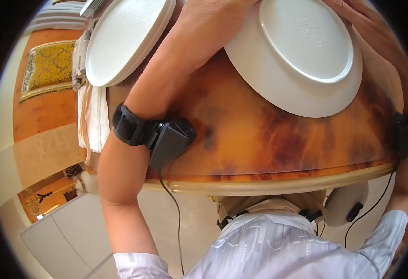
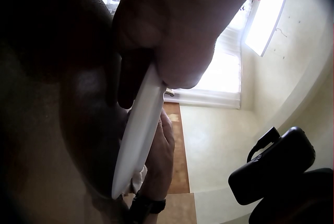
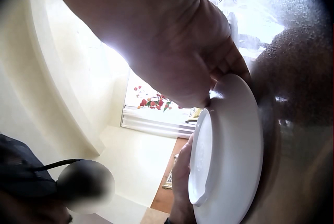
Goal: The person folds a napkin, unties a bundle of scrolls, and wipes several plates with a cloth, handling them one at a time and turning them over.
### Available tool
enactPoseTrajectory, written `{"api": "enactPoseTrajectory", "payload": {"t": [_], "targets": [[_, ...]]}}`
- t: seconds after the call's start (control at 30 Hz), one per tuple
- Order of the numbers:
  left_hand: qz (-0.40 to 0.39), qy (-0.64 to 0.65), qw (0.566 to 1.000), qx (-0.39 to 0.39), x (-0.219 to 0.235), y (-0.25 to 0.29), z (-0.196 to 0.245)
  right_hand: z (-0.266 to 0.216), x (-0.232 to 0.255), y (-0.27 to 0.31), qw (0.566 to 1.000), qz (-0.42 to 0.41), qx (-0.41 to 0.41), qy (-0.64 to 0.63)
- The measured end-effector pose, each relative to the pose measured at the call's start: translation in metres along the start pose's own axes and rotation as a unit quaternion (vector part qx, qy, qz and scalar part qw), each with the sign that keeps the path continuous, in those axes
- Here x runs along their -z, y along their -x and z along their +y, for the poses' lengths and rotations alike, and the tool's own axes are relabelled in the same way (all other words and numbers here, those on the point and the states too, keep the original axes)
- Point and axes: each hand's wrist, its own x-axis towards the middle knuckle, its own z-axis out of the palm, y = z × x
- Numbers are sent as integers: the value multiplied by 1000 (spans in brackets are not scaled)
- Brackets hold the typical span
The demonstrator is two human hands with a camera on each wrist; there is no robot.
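Note:
A white plate (image 1: 301,93) is tilted above the table with its underside and raised foot ring showing in the head view. The left hand (image 1: 220,21) holds its left edge and the right hand (image 1: 359,16) is at its upper right edge; the fingertips are cut off or hidden there. In the left wrist view the plate (image 2: 138,140) appears edge-on, pinched between the thumb side and fingers of the left hand (image 2: 169,36). In the right wrist view the right hand (image 3: 201,52) grips the rim of the plate (image 3: 237,146), fingers partly hidden behind it.
Stacked white plates (image 1: 125,39) stand at the table's left, beside a white cloth (image 1: 92,116). The glossy brown table (image 1: 241,139) has a pale rounded edge near the body. Cables hang from both wrist cameras. A patterned yellow seat (image 1: 53,67) is farther left.

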Motion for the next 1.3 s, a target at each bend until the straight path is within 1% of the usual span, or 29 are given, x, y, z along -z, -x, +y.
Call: {"api": "enactPoseTrajectory", "payload": {"t": [0.07,0.13,0.2,0.23,0.3,0.33,0.37,0.43,0.5,0.63,0.7,0.73,0.77,0.83,0.9,0.93,0.97,1.03,1.1,1.17,1.23,1.3], "targets": [[-9,3,1000,-18,0,2,0,-1,1,0,1000,-6,-24,-10],[4,-6,1000,-14,-4,4,4,7,3,-4,998,-14,-44,-36],[8,-14,1000,-9,-2,0,1,5,3,-5,999,-12,-41,-28],[8,-17,1000,-5,0,-2,-1,-2,3,-1,1000,-7,-28,-3],[-4,-15,1000,-12,1,0,1,3,4,-3,1000,-18,-20,-3],[-7,-12,1000,-13,1,0,1,19,5,-8,999,-35,-24,-28],[-11,-10,1000,-14,1,1,1,20,6,-14,997,-53,-29,-54],[-14,-1,1000,-10,3,0,-1,8,3,-4,1000,-16,-8,-11],[-9,-5,1000,-9,2,0,-1,-1,3,-1,1000,1,2,13],[3,-27,1000,0,1,-1,1,-4,4,-1,1000,-6,-9,6],[-8,-19,1000,-13,2,-1,0,3,5,-3,999,-19,-25,-11],[-14,-16,1000,-20,2,0,0,16,6,-7,999,-30,-37,-22],[-14,-14,1000,-17,3,0,0,17,6,-11,998,-40,-48,-33],[-16,-12,1000,-12,2,1,1,1,4,-2,1000,-1,-25,13],[-3,-15,1000,4,3,-3,-2,1,4,-2,1000,1,-23,15],[4,-16,1000,12,3,-5,-3,16,6,-7,999,-15,-32,-5],[3,-16,1000,15,3,-5,-3,17,7,-11,998,-32,-41,-26],[0,-15,1000,22,4,-5,-1,0,5,-2,1000,-2,-26,16],[-12,-40,998,39,3,4,15,-3,6,-3,999,-18,-34,0],[-14,-26,999,41,3,4,18,15,10,-13,992,-77,-65,-75],[-6,26,999,28,6,0,3,24,7,-12,995,-57,-47,-69],[32,81,996,35,8,0,-4,27,6,-9,996,-42,-31,-71]]}}
